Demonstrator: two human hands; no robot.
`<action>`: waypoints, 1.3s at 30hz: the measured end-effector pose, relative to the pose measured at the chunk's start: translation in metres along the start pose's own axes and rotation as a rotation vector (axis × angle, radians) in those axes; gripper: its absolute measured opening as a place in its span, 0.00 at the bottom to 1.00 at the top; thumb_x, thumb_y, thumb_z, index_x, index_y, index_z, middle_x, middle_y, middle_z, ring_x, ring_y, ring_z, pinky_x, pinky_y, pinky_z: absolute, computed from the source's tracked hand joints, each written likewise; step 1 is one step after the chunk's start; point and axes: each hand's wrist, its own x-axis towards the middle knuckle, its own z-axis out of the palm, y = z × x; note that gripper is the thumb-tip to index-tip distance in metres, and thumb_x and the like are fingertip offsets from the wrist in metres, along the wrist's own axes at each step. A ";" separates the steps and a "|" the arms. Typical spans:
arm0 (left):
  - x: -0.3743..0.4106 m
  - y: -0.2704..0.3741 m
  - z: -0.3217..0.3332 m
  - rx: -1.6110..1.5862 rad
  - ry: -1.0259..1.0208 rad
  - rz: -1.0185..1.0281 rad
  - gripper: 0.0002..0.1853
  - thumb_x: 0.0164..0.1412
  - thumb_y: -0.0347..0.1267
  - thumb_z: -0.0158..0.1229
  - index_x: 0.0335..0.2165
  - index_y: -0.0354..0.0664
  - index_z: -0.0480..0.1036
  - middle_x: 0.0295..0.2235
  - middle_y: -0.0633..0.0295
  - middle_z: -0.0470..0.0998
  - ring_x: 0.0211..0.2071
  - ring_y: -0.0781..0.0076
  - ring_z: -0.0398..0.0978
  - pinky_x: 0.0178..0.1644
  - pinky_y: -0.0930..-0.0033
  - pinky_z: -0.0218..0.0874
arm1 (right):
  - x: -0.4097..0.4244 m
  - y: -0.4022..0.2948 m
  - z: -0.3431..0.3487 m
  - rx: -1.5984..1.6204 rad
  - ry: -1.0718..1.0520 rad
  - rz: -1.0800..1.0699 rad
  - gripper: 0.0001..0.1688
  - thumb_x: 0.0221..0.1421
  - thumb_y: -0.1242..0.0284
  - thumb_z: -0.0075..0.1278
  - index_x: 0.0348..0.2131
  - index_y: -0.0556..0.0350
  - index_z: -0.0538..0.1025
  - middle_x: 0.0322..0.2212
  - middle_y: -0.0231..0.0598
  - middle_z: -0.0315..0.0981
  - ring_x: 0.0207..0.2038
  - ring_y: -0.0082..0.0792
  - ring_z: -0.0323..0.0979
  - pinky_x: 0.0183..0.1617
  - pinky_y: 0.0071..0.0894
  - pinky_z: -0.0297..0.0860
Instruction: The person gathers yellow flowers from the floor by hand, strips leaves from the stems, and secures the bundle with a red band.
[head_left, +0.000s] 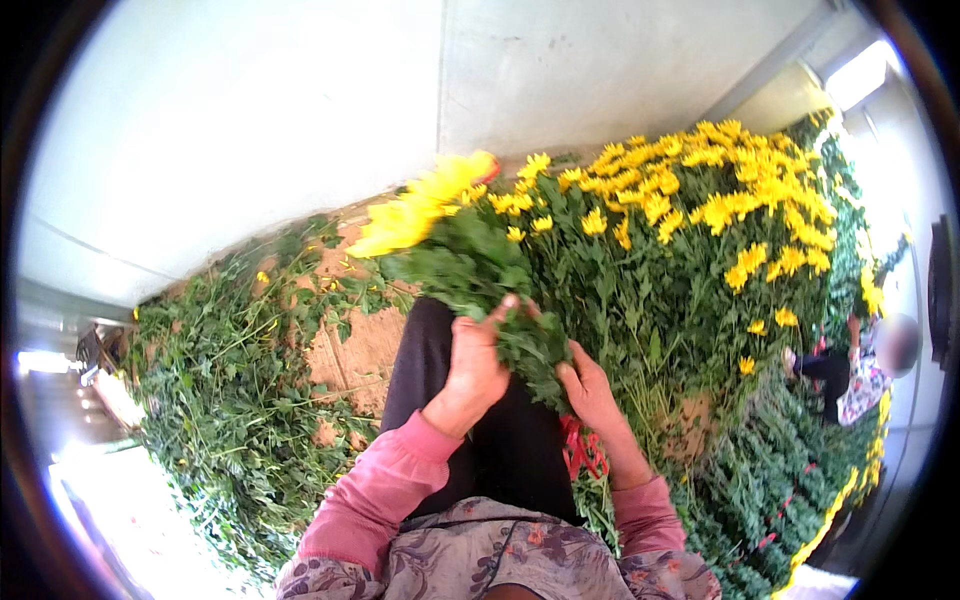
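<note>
Across my lap lies a bunch of yellow chrysanthemums (476, 259), its blossoms up and to the left, blurred. Wrapped around its leafy stems is my left hand (478, 360), thumb on top. My right hand (589, 382) grips the lower stem end of the same bunch. Red ribbon strips (581, 450) hang beside my right wrist, by my thigh. Loose yellow chrysanthemums (645, 195) with long leafy stems are heaped just to the right of the bunch.
Stripped leaves and stems (232, 382) cover the floor at left, around bare cardboard (352, 352). A pale wall (337, 97) stands ahead. Bunches tied with red (780, 480) lie at lower right. Another person (862, 382) sits at far right among flowers.
</note>
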 end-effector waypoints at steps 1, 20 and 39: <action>-0.011 0.014 0.006 0.074 -0.022 0.104 0.12 0.62 0.33 0.54 0.41 0.38 0.71 0.33 0.60 0.76 0.34 0.66 0.75 0.41 0.63 0.69 | -0.008 -0.003 -0.007 0.050 -0.079 0.024 0.25 0.63 0.61 0.42 0.51 0.62 0.69 0.39 0.57 0.74 0.42 0.50 0.73 0.47 0.39 0.66; 0.011 -0.004 -0.047 0.102 0.066 -0.072 0.16 0.63 0.39 0.52 0.44 0.41 0.67 0.37 0.60 0.74 0.40 0.61 0.73 0.47 0.58 0.65 | 0.153 0.149 0.116 -0.393 -0.027 -0.078 0.14 0.57 0.65 0.51 0.38 0.56 0.72 0.33 0.45 0.72 0.36 0.47 0.70 0.39 0.44 0.67; 0.021 -0.025 -0.038 0.010 0.034 -0.118 0.13 0.64 0.29 0.51 0.45 0.36 0.69 0.42 0.60 0.76 0.45 0.59 0.75 0.51 0.54 0.68 | 0.064 0.218 0.006 0.021 0.402 0.492 0.23 0.60 0.67 0.50 0.51 0.62 0.69 0.46 0.48 0.72 0.48 0.41 0.71 0.50 0.38 0.66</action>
